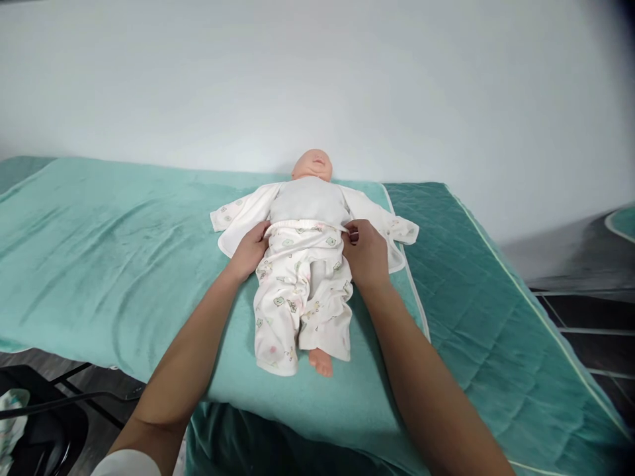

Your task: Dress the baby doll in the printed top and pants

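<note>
A baby doll point(316, 165) lies on its back, head toward the wall. It wears white printed trousers point(285, 291), pulled up to the waist; one bare foot point(321, 362) shows below a leg opening. Its white jacket point(254, 206) is spread wide at both sides, baring the pale grey torso point(310, 200). My left hand point(252, 250) is closed on the trousers' waistband at the left hip. At the right hip my right hand point(366, 251) pinches the same waistband, fingers curled.
A light green blanket point(124, 264) covers the bed under the doll. Darker quilted green cloth point(476, 317) spreads to the right. A white wall point(317, 79) rises behind. At lower left stands a black chair point(49, 423) with cloth on it.
</note>
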`<state>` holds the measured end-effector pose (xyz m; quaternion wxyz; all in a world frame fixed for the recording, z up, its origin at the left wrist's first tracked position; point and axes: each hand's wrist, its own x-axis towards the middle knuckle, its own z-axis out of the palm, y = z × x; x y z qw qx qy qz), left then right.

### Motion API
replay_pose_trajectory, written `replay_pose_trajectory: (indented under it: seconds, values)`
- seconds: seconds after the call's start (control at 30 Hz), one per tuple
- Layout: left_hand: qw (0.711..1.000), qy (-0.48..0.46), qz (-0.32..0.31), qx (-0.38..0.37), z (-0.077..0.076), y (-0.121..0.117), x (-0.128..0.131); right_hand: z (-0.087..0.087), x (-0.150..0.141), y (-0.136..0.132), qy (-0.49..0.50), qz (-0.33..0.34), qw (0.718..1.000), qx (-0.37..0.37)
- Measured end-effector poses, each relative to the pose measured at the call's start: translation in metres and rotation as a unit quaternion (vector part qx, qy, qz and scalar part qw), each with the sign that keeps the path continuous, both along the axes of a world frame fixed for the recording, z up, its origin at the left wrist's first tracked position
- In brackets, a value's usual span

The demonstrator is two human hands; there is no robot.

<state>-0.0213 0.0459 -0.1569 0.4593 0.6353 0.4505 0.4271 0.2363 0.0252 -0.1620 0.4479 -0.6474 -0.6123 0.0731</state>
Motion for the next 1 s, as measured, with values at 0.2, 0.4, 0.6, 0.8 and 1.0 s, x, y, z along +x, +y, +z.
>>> replay_pose_trajectory:
  seconds: [0.2, 0.4, 0.6, 0.8, 1.0]
  values:
    - [0.998, -0.042, 0.036, -0.029, -0.01, 0.007, 0.004, -0.008, 0.004, 0.017, 0.084, -0.012, 0.995, -0.061]
    - [0.99, -0.062, 0.037, -0.125, -0.002, 0.017, 0.009, -0.014, 0.015, 0.031, 0.163, 0.004, 0.977, -0.138]
    - [0.969, -0.128, -0.093, -0.19, 0.01, 0.029, 0.005, -0.021, 0.021, 0.033, 0.257, 0.14, 0.944, -0.152]
    - [0.952, -0.201, -0.093, -0.212, 0.005, 0.032, 0.002, -0.011, 0.009, 0.024, 0.353, 0.177, 0.912, -0.108]
    - [0.948, -0.224, -0.092, -0.206, 0.001, 0.033, 0.003, -0.001, 0.006, 0.018, 0.465, 0.221, 0.851, -0.101]
